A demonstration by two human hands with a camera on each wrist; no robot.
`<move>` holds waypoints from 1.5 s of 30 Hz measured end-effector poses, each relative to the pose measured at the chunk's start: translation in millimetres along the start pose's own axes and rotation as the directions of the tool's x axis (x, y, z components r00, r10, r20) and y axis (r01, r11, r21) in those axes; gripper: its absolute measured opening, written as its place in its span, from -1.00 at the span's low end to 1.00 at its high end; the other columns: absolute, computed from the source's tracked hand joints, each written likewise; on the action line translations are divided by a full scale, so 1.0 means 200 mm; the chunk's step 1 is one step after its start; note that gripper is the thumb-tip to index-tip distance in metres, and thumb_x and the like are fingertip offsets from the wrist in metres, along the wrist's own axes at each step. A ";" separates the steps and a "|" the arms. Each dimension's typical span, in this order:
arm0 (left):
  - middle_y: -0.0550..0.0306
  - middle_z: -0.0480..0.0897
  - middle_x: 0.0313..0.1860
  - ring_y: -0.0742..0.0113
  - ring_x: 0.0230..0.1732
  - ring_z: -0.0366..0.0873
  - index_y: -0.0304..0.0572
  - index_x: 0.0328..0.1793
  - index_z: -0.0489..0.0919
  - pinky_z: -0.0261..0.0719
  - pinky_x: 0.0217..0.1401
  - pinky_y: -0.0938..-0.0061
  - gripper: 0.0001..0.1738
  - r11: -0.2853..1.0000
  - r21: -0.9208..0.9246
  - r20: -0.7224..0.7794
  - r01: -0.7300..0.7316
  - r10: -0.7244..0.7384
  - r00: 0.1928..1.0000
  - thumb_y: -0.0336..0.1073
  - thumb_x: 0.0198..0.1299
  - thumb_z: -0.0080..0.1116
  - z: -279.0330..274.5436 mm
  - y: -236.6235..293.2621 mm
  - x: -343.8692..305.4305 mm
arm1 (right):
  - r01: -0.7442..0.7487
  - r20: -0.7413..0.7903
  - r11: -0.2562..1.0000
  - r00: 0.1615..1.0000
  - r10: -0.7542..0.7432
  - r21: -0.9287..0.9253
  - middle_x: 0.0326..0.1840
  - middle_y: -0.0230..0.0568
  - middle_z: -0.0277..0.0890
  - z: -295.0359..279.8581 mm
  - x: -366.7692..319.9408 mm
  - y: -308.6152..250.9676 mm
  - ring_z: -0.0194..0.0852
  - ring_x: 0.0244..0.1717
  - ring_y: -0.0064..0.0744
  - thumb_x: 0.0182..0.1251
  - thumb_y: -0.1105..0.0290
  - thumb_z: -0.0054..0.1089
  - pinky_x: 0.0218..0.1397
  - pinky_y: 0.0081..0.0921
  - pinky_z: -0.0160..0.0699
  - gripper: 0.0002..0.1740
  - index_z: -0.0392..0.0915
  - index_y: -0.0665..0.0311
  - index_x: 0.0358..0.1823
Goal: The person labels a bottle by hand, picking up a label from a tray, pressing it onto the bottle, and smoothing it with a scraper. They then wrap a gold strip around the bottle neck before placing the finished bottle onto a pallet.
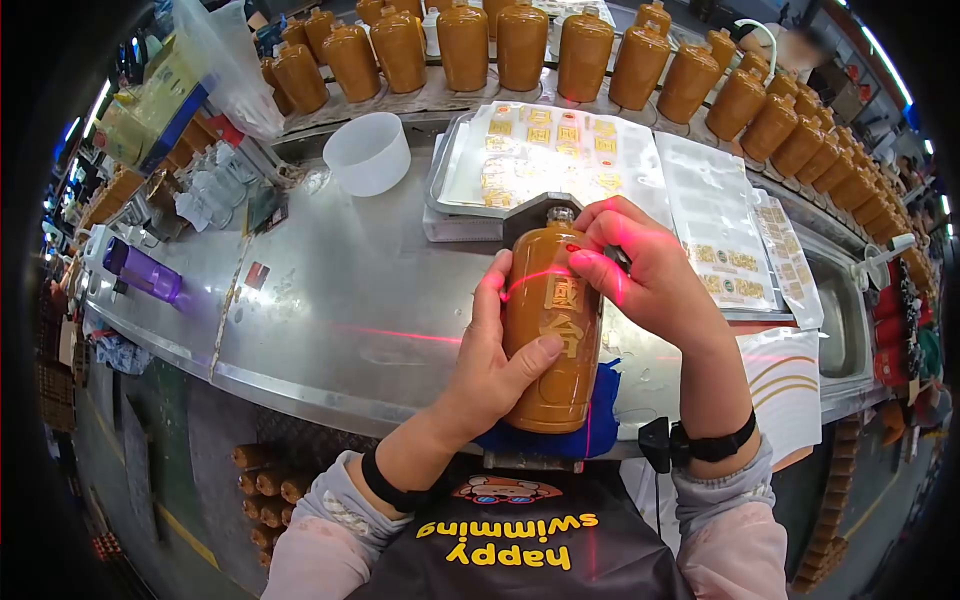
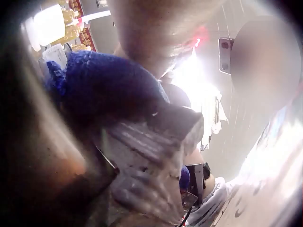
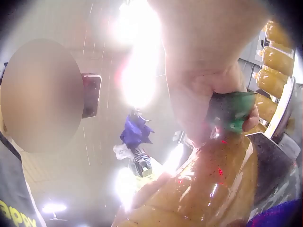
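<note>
A glossy brown bottle (image 1: 550,390) with gold characters leans neck-away on a blue cloth (image 1: 606,395), its clear neck at a dark notched bracket (image 1: 520,216). My left hand (image 1: 490,365) holds the bottle's left side, thumb across the front beside the lower character. At the shoulder, the fingertips of my right hand (image 1: 645,265) are right by a small red mark (image 1: 573,248). The right wrist view shows a dark green flat piece (image 3: 239,111) gripped in that hand. Red laser lines cross the bottle. The left wrist view mostly shows the blue cloth (image 2: 113,80) and hides the fingers.
Decal sheets (image 1: 620,160) lie on a tray behind the bottle, with more sheets (image 1: 715,240) to the right. A white tub (image 1: 368,153) and a purple bottle (image 1: 150,273) stand left. Brown bottles (image 1: 463,50) line the curved conveyor. A sink (image 1: 845,300) is at right.
</note>
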State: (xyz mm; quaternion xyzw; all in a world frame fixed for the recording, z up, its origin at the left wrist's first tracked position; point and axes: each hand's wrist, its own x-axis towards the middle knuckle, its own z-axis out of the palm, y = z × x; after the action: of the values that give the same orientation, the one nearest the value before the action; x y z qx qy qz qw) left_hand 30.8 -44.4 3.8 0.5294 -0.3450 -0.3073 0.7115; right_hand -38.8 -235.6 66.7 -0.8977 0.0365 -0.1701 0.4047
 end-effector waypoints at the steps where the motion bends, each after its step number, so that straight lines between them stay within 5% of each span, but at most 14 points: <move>1: -0.18 0.18 0.48 0.17 0.48 0.22 -0.44 0.61 -0.21 0.20 0.52 0.30 0.00 1.000 0.008 -0.004 -0.003 0.003 1.000 -0.18 0.35 0.22 0.00 -0.01 0.00 | -0.006 -0.001 1.000 1.000 0.006 0.013 -0.04 -0.13 0.51 0.00 0.00 0.00 0.51 -0.04 -0.29 0.31 0.50 0.30 0.03 -0.45 0.52 -0.84 0.45 0.35 -0.32; 13: -0.19 0.19 0.48 0.17 0.48 0.21 -0.45 0.61 -0.17 0.18 0.53 0.30 -0.04 0.998 0.053 0.005 -0.021 0.021 1.000 -0.16 0.37 0.18 -0.01 -0.01 0.01 | 0.000 -0.002 0.999 1.000 0.000 0.040 -0.02 -0.14 0.49 0.00 0.00 0.01 0.48 -0.05 -0.33 0.32 0.49 0.29 0.01 -0.46 0.51 -0.82 0.43 0.36 -0.32; 16: -0.17 0.18 0.48 0.17 0.49 0.21 -0.45 0.61 -0.18 0.18 0.52 0.30 -0.08 0.996 -0.087 -0.007 -0.011 0.010 1.000 -0.16 0.41 0.13 -0.01 -0.01 0.01 | -0.017 0.001 0.999 1.000 0.017 0.031 -0.03 -0.15 0.49 0.00 0.00 0.00 0.48 -0.05 -0.35 0.32 0.49 0.29 0.01 -0.46 0.51 -0.83 0.44 0.35 -0.32; 30: -0.19 0.20 0.47 0.16 0.47 0.24 -0.44 0.62 -0.18 0.23 0.50 0.31 -0.11 1.000 0.004 0.001 -0.010 0.010 1.000 -0.18 0.43 0.09 -0.01 -0.01 0.00 | -0.025 -0.008 0.999 1.000 0.025 0.020 -0.04 -0.15 0.49 0.01 0.00 0.00 0.47 -0.06 -0.35 0.31 0.51 0.30 0.01 -0.47 0.49 -0.83 0.44 0.35 -0.34; 36: -0.21 0.21 0.47 0.15 0.46 0.25 -0.47 0.61 -0.16 0.23 0.50 0.31 -0.11 0.998 0.057 -0.025 -0.029 0.030 0.999 -0.20 0.41 0.09 0.00 -0.03 0.00 | 0.027 -0.163 1.000 0.986 -0.025 0.013 -0.19 -0.06 0.50 0.05 -0.01 0.01 0.54 -0.17 -0.12 0.30 0.47 0.25 -0.07 -0.33 0.52 -0.87 0.48 0.37 -0.28; 40: -0.23 0.24 0.46 0.14 0.46 0.26 -0.47 0.61 -0.15 0.23 0.50 0.31 -0.12 0.998 0.062 -0.037 -0.023 0.026 0.999 -0.21 0.40 0.09 0.01 0.00 0.00 | -0.137 -0.269 0.983 0.949 0.164 0.119 0.00 0.02 0.55 0.04 -0.15 0.04 0.56 0.00 -0.17 0.43 0.43 0.15 0.11 -0.35 0.51 -0.70 0.49 0.40 0.12; 41: -0.23 0.24 0.46 0.14 0.46 0.26 -0.48 0.61 -0.14 0.23 0.50 0.31 -0.12 0.997 0.066 -0.043 -0.032 0.035 0.998 -0.21 0.39 0.09 0.01 -0.01 0.00 | -0.110 -0.223 0.977 0.963 0.151 0.183 0.12 -0.22 0.53 0.08 -0.22 0.06 0.44 -0.06 -0.59 0.55 0.30 0.05 -0.06 -0.63 0.47 -0.52 0.36 0.35 0.39; 44: -0.24 0.25 0.46 0.13 0.46 0.27 -0.48 0.60 -0.12 0.22 0.50 0.30 -0.12 0.996 0.073 -0.066 -0.041 0.046 0.997 -0.21 0.38 0.09 0.02 -0.03 -0.01 | -0.238 -0.057 0.879 0.957 0.285 0.412 0.22 -0.17 0.49 0.16 -0.37 0.04 0.45 0.08 -0.51 0.52 0.18 0.14 0.08 -0.58 0.47 -0.30 0.14 0.38 0.52; 45: -0.24 0.25 0.46 0.12 0.46 0.26 -0.48 0.60 -0.12 0.22 0.50 0.30 -0.12 0.997 0.071 -0.075 -0.043 0.048 0.996 -0.21 0.38 0.10 0.02 -0.03 -0.01 | -0.217 -0.038 0.870 0.965 0.260 0.442 0.26 -0.12 0.47 0.19 -0.38 0.05 0.42 0.22 -0.45 0.49 0.18 0.18 0.27 -0.49 0.41 -0.22 0.05 0.41 0.55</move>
State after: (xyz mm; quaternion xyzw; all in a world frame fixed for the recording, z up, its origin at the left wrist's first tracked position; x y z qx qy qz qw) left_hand 25.2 -46.2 -1.9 0.5571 -0.3399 -0.2585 0.7122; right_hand -97.0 -200.6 15.1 -0.7642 0.1278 -0.1655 0.6101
